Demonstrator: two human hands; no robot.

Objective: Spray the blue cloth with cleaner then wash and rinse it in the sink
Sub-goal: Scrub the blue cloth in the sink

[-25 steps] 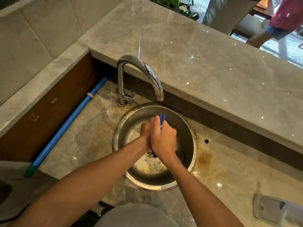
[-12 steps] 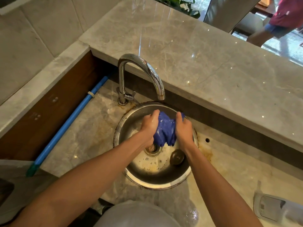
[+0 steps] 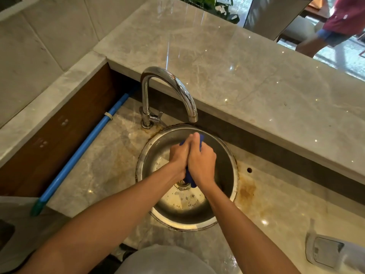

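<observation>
Over the round steel sink [image 3: 227, 159], my left hand [image 3: 178, 156] and my right hand [image 3: 201, 163] are pressed together, both clenched on the blue cloth [image 3: 189, 177]. Most of the cloth is hidden between my palms; a dark blue bit pokes out above my fingers and another below my wrists, over the drain [image 3: 182, 184]. The chrome tap [image 3: 169, 91] arches over the sink's far rim, and I see no water running from its spout. Droplets lie on the sink bottom.
A white spray bottle [image 3: 333, 252] lies on the counter at the lower right. A blue pole [image 3: 83, 147] leans along the left wall. A raised marble ledge [image 3: 256, 80] runs behind the sink. A person walks by at the top right.
Half a second ago my hands were apart with the cloth spread between them. They have closed together again, squeezing the cloth into a tight bundle.
</observation>
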